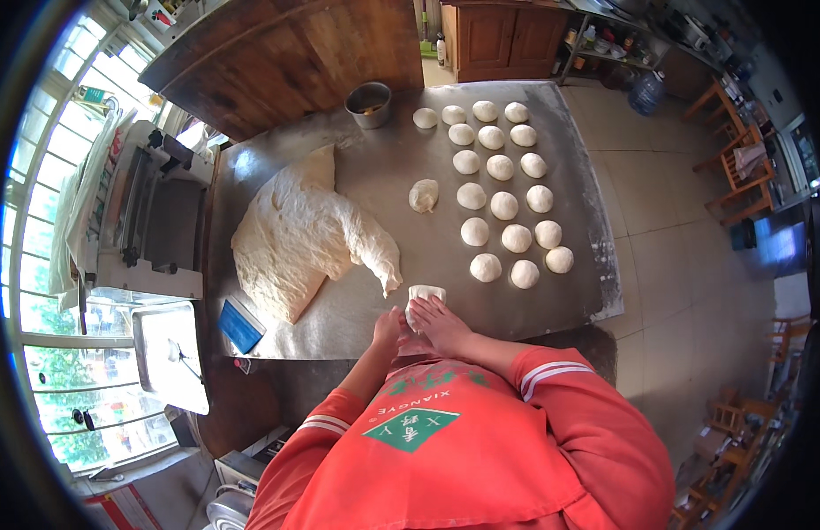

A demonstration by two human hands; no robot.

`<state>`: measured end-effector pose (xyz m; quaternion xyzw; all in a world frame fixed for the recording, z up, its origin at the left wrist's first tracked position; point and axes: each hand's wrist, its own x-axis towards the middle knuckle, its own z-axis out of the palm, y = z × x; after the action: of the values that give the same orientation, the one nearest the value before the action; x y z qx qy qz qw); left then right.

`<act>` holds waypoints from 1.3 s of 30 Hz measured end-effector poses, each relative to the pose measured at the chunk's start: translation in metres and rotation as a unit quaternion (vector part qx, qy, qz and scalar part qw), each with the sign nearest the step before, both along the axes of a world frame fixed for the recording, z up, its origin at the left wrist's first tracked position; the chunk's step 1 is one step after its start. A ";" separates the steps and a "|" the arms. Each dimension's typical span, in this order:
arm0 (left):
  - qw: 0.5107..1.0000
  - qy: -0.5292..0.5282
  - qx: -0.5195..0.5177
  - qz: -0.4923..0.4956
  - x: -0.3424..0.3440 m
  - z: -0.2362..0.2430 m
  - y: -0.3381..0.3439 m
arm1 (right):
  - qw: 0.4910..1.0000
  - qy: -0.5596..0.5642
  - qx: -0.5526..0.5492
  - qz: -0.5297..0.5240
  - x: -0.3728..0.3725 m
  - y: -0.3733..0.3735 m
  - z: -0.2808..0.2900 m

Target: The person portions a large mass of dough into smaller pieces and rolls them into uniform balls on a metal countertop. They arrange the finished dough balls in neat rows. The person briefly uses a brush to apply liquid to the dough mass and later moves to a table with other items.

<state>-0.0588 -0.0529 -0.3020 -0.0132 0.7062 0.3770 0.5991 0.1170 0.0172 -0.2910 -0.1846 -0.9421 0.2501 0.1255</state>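
Fingers of our right hand (441,322) and left hand (389,329) cup one small dough piece (425,294); squeezing hard could squash it flat.

Both hands on small dough piece (425,294) at near edge of steel table (374,168): left hand (389,329) beside it, right hand (438,320) cupped over. Big dough mass (295,234) just left, rows of dough balls (504,205) right, loose lump (423,195) between, metal bowl (369,103) far side, blue scale (241,325) near corner.

A bakery kitchen: steel worktable (357,305) with dough mass (295,238), rows of dough balls (507,185), dough roller machine (149,212).
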 end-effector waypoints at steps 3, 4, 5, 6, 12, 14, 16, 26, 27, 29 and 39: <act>0.997 -0.073 0.012 0.033 0.010 0.007 0.016 | 0.991 0.022 -0.060 -0.115 -0.015 0.011 -0.005; 0.993 -0.099 0.008 0.063 0.011 -0.001 0.021 | 0.983 0.011 -0.051 -0.175 -0.018 0.009 -0.009; 0.988 -0.124 0.005 0.090 0.011 -0.004 0.029 | 0.970 0.002 -0.041 -0.238 -0.022 0.010 -0.006; 0.985 -0.141 0.040 0.094 0.012 -0.001 0.033 | 0.977 -0.004 -0.094 -0.192 -0.023 0.010 -0.002; 0.957 -0.150 0.241 0.060 0.021 0.016 0.040 | 0.870 0.186 -0.181 -0.419 -0.034 0.024 0.019; 0.948 -0.083 0.302 0.063 0.031 0.085 0.047 | 0.849 0.139 -0.276 -0.428 -0.036 0.046 0.035; 0.937 -0.110 0.296 0.149 0.027 0.117 0.048 | 0.872 0.124 -0.221 -0.420 -0.039 0.062 0.058; 0.856 -0.113 0.493 0.109 0.016 0.223 0.033 | 0.938 0.211 -0.116 -0.249 -0.055 0.074 0.234; 0.872 -0.020 0.486 0.056 0.013 0.229 0.030 | 0.939 0.192 -0.103 -0.267 -0.058 0.082 0.253; 0.872 0.160 0.458 -0.065 0.011 0.249 0.031 | 0.924 0.218 -0.275 -0.151 -0.059 0.089 0.270; 0.624 0.564 0.508 -0.187 0.002 0.291 0.056 | 0.694 0.423 -0.553 -0.184 -0.078 0.043 0.248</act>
<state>-0.0563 0.0029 -0.0114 0.6409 0.5891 0.4892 0.0527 0.0394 0.0602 -0.0425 -0.2647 -0.4282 0.7499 0.4292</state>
